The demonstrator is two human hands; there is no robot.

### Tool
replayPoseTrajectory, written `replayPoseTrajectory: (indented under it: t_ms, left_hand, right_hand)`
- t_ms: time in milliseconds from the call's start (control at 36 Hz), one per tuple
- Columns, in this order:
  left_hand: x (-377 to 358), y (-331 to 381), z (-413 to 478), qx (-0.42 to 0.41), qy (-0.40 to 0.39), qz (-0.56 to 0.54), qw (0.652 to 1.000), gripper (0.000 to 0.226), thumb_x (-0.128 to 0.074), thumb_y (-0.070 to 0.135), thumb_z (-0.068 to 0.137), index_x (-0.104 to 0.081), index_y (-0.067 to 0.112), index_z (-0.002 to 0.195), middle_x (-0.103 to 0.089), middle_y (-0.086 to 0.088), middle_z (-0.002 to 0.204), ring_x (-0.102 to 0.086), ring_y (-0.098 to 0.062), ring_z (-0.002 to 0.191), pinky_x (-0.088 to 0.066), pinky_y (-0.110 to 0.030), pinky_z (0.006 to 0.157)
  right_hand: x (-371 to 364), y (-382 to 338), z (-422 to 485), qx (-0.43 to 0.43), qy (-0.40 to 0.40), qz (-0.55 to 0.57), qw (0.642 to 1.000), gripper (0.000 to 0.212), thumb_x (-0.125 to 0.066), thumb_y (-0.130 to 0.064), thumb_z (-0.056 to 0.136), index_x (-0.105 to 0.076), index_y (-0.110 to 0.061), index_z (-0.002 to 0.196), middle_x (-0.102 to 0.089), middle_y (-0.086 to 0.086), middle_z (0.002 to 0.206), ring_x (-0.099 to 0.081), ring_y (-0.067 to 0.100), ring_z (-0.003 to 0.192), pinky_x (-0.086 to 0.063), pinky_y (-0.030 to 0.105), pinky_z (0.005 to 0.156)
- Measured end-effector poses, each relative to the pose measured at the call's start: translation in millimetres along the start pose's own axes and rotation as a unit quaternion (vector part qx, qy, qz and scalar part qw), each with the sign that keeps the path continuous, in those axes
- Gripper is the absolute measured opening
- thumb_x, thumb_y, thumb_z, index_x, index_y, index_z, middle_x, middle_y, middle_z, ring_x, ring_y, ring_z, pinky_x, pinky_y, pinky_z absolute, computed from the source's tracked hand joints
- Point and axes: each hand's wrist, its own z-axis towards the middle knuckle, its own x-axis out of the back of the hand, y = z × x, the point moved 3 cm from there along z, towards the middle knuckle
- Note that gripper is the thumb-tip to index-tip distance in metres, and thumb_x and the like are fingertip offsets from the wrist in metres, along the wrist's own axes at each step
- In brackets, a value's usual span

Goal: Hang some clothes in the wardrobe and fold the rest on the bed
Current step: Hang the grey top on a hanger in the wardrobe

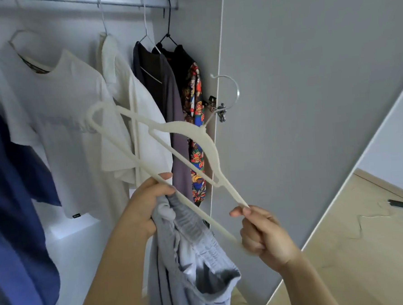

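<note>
Grey, elastic-waisted garment [195,258] hangs bunched in the left hand [147,207], whose thumb also presses the bar of the cream hanger [189,131]. The right hand [262,233] pinches the hanger's near tip. Both are held before the open wardrobe [72,254], where shirts [70,101] hang from the rail [115,2].

Left hand [147,202] grips bunched pale grey elastic-waist garment [197,258], thumb pressed on lower bar of cream flocked hanger with metal hook [182,126]. Right hand [262,233] pinches hanger's near shoulder tip, fingers curled around the bar end. Hanger tilted, hook up toward grey wardrobe door [310,98], near metal hinge [219,108]. On silver rail [115,2]: navy shirt [9,187], white T-shirt [63,113], second white top [132,114], dark grey-purple garment [171,107], colourful cartoon-print garment [195,119]. Light wood floor [366,248] at right.
</note>
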Motion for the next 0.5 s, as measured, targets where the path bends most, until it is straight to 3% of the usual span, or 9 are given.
replayPoseTrajectory:
  t_ms: [56,111,194,250,306,389,500]
  left_hand:
    - [-1.8,0.7,-2.6,-0.006,-0.006,-0.002,1.000,0.025,-0.049,-0.007,0.085,-0.057,0.014,0.073,-0.052,-0.002,0.060,-0.049,-0.016,0.056,-0.044,-0.016,0.042]
    - [-2.8,2.8,-4.0,-0.026,-0.010,0.023,0.999,0.027,-0.051,-0.010,0.082,-0.051,0.012,0.065,-0.051,0.000,0.050,-0.048,-0.017,0.054,-0.043,-0.020,0.046]
    - [-2.7,9.4,-6.8,-0.079,-0.014,0.128,0.989,0.030,-0.056,-0.011,0.077,-0.049,0.012,0.059,-0.049,0.001,0.054,-0.047,-0.017,0.062,-0.039,-0.026,0.056]
    - [-7.0,12.1,-10.8,-0.103,-0.049,0.208,0.971,0.028,-0.061,-0.008,0.071,-0.050,0.013,0.056,-0.048,0.001,0.058,-0.047,-0.015,0.064,-0.037,-0.025,0.059]
    - [-13.5,11.9,-15.8,-0.107,-0.097,0.281,0.949,0.025,-0.063,-0.002,0.060,-0.052,0.018,0.049,-0.047,0.005,0.052,-0.045,-0.012,0.058,-0.036,-0.021,0.056]
    - [-17.7,9.6,-17.1,-0.105,-0.115,0.354,0.922,0.027,-0.058,-0.010,0.068,-0.053,0.014,0.056,-0.046,0.007,0.049,-0.044,-0.010,0.052,-0.036,-0.019,0.051]
    - [-17.3,9.6,-13.0,-0.106,-0.110,0.399,0.904,0.024,-0.055,-0.011,0.070,-0.054,0.011,0.062,-0.048,-0.001,0.060,-0.046,-0.014,0.058,-0.037,-0.020,0.053]
  right_hand:
    - [3.1,3.3,-2.1,-0.006,0.014,-0.033,0.999,0.021,-0.063,-0.029,0.070,-0.072,-0.011,0.065,-0.020,-0.005,0.037,-0.013,0.007,0.033,-0.011,0.015,0.041]
    - [2.9,7.3,-4.0,-0.001,0.014,-0.060,0.998,0.020,-0.059,-0.025,0.071,-0.072,-0.010,0.068,-0.028,0.000,0.039,-0.019,0.010,0.034,-0.017,0.018,0.039]
    - [-6.4,8.4,-5.3,0.002,-0.019,-0.100,0.995,0.019,-0.064,-0.024,0.068,-0.074,-0.012,0.079,-0.050,0.004,0.055,-0.040,0.014,0.044,-0.031,0.022,0.045]
    - [-12.8,5.1,-3.6,0.006,-0.041,-0.101,0.994,0.029,-0.071,-0.029,0.060,-0.074,-0.014,0.084,-0.059,0.005,0.069,-0.050,0.014,0.054,-0.038,0.024,0.051]
    - [-17.2,-0.2,-1.4,0.014,-0.048,-0.074,0.996,0.033,-0.072,-0.027,0.057,-0.073,-0.017,0.088,-0.064,0.006,0.078,-0.057,0.016,0.061,-0.044,0.025,0.056]
    - [-24.4,-8.0,0.0,0.034,-0.061,-0.032,0.997,0.028,-0.072,-0.027,0.061,-0.075,-0.023,0.089,-0.069,0.005,0.084,-0.062,0.019,0.070,-0.050,0.030,0.068]
    - [-28.8,-11.6,0.7,0.047,-0.091,0.055,0.993,0.070,-0.085,-0.055,0.044,-0.071,-0.021,0.104,-0.069,0.015,0.091,-0.066,0.025,0.078,-0.050,0.036,0.079]
